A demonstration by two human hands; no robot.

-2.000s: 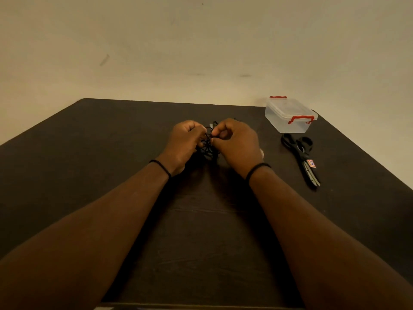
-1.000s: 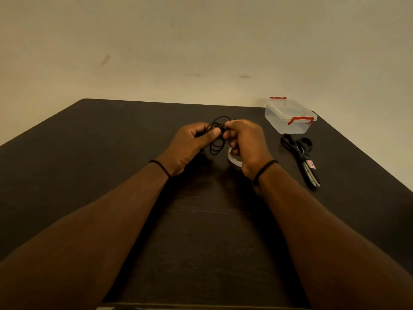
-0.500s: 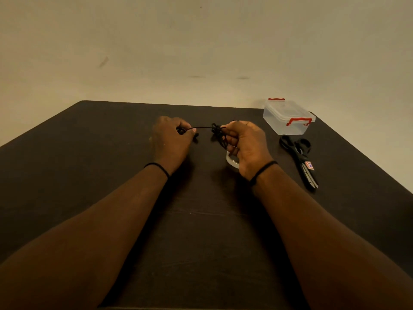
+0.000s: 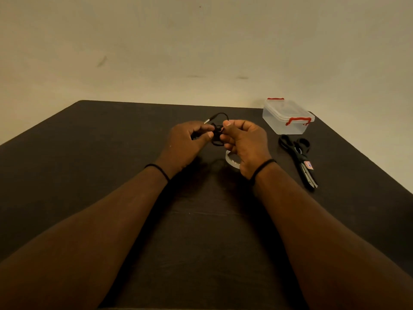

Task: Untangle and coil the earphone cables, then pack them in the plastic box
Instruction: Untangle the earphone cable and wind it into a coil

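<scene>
Dark brown tabletop [image 4: 89, 175] fills the lower view, with two bare forearms reaching forward across it. Each wrist wears a thin black band. Above the tabletop, the left hand [image 4: 187, 142] and right hand [image 4: 243, 142] meet, each with fingers and thumb pinching a small knot of black earphone cable [image 4: 216, 135] held between them. One loop arcs up just beyond the fingertips, ending in a metal plug [image 4: 207, 121] above the left hand. Under the right hand's heel lies a roll of clear tape [image 4: 231, 161], partly hidden. To the right of the right hand rest black-handled scissors [image 4: 298, 156]. Beyond those, further right and away, sits the clear plastic box [image 4: 287, 118], its lid on and red clips showing.

The cable looks still tangled, so untangling seems the step in hand. Doing it well likely means loosening loops gently, feeding the plug end back through rather than tugging, which could tighten the knot.
</scene>
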